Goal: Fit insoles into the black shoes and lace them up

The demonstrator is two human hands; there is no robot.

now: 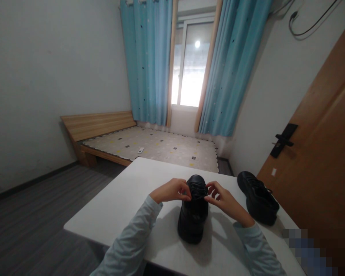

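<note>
Black shoe (193, 216): lower centre, on white surface (117, 203) | toe toward top of frame, long axis near-vertical | left hand (174, 189), right hand (222, 198): fingers at laces (197, 188), cannot tell whether clamped | laces dark, partly covered; sleeves (128, 241) cut off at bottom

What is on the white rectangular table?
On the white table, a black lace-up shoe stands between the left hand and right hand; a second black lace-up shoe sits near the right edge. The surface beneath the shoes and behind the pale sleeves is hidden.
</note>
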